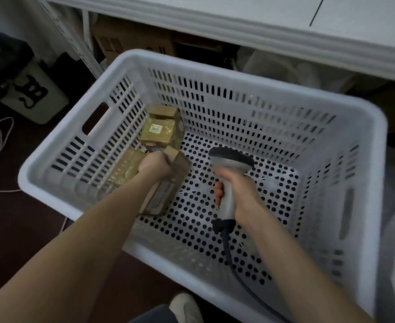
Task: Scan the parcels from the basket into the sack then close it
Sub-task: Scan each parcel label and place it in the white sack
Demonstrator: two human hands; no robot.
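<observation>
Fingers of the left hand [156, 164] clench the far end of the cardboard parcel [163, 199], long axis toward the person, at the basket [187, 62] floor's left side. The right hand [240, 194] grips the scanner [231, 158] just right of the parcel.

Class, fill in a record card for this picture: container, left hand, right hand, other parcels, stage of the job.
container: white perforated basket
left hand: the left hand grips a brown cardboard parcel inside the basket
right hand: the right hand holds a grey scanner by its handle, with its dark cable trailing toward the person
other parcels: at least three wrapped parcels in the basket's left corner, one showing a white label
stage: parcels remain in the basket; sack not clearly in view
</observation>
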